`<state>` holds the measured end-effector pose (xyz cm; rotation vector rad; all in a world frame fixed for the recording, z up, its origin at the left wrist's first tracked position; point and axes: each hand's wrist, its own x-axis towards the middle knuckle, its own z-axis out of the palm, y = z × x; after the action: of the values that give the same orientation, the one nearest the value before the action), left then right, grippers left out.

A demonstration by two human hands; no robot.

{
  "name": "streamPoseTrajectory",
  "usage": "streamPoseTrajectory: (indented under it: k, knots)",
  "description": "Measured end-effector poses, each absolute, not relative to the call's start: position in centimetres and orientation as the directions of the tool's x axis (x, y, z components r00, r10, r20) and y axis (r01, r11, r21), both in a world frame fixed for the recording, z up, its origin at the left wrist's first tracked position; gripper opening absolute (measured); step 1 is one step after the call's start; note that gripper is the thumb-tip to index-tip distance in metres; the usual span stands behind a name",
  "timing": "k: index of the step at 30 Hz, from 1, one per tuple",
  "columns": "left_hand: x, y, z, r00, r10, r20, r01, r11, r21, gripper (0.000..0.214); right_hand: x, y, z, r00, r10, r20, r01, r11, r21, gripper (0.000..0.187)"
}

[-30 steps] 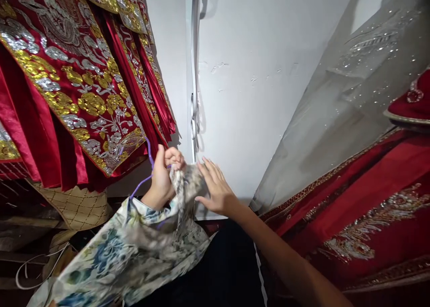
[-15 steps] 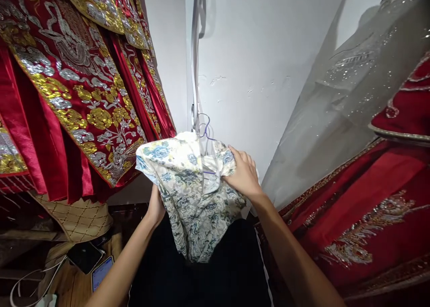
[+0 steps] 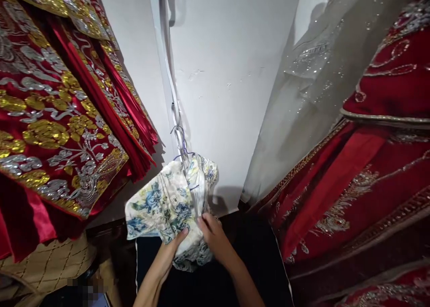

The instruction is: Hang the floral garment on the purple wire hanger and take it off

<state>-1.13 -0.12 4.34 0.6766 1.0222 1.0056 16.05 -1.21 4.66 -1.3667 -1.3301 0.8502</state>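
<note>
A white floral shirt with blue and green flowers hangs on a thin purple hanger, by the pale strip running down the wall. One short sleeve spreads out to the left, and the front looks open below the collar. My left hand grips the lower left part of the cloth, thumb on top and the other fingers hidden under it. Close beside it, my right hand pinches the front edge of the shirt. The lower part of the shirt bunches beneath both hands.
Red garments with gold and silver embroidery hang at the left. To the right are a clear-covered pale sparkly garment and a beaded red garment. A tan quilted item sits low at the left.
My right hand has moved from the shirt's shoulder down to its front edge. My left hand has come from under the sleeve onto the lower front. The view has shifted.
</note>
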Motion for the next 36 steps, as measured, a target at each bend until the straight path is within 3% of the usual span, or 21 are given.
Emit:
streamPoseTrajectory:
  k: [5,9,17,20,23,27,29,30,32,34,36]
  knots:
    - [-1.6,0.5,5.3,0.293,0.859,-0.42,-0.35,0.505,0.789,0.062,14.7,-1.4,3.6,0.137,0.99,-0.04,0.276,-0.077,-0.958,0.055]
    - [-1.6,0.7,5.7,0.341,0.833,-0.436,-0.307,0.537,0.785,0.059,15.0,-1.7,1.3,-0.029,0.981,-0.19,0.025,-0.19,-0.982,0.062]
    - [0.2,-1.7,5.4,0.148,0.886,-0.44,-0.436,0.458,0.775,0.053,16.2,-1.1,-2.3,-0.367,0.928,-0.064,-0.255,-0.166,-0.952,0.05]
    - [0.5,-2.3,5.8,-0.013,0.887,-0.462,-0.432,0.412,0.803,0.05,16.8,-0.6,-1.9,-0.426,0.899,-0.104,-0.25,-0.228,-0.941,0.044]
    - [-1.1,-1.8,5.4,-0.282,0.869,-0.407,-0.385,0.286,0.877,0.045,16.9,0.1,-2.3,-0.402,0.903,-0.149,-0.182,-0.238,-0.954,0.042]
    - [-5.5,-1.0,2.5,-0.703,0.697,-0.143,-0.173,0.028,0.985,0.045,16.4,1.4,-4.1,-0.31,0.917,-0.249,-0.116,-0.297,-0.948,0.047]
    - [-6.8,-1.1,0.6,-0.806,0.59,0.041,-0.001,-0.072,0.997,0.047,15.9,1.7,-4.6,-0.262,0.929,-0.262,-0.109,-0.298,-0.948,0.046]
    - [-6.8,-1.3,-0.2,-0.807,0.58,0.113,0.068,-0.098,0.993,0.047,15.5,1.6,-4.7,-0.243,0.936,-0.256,-0.11,-0.289,-0.951,0.046]
    - [-5.9,-1.8,-1.4,-0.673,0.723,0.156,0.143,-0.079,0.987,0.041,14.4,1.1,-4.5,-0.212,0.95,-0.228,-0.118,-0.257,-0.959,0.044]
    - [-4.1,-2.3,-1.8,-0.328,0.94,0.092,0.179,-0.034,0.983,0.036,13.1,0.1,-4.1,-0.184,0.961,-0.204,-0.129,-0.23,-0.965,0.041]
    - [-2.4,-2.5,-1.5,0.029,0.999,0.019,0.188,-0.024,0.982,0.04,11.8,-1.0,-3.7,-0.147,0.971,-0.189,-0.14,-0.21,-0.968,0.039]
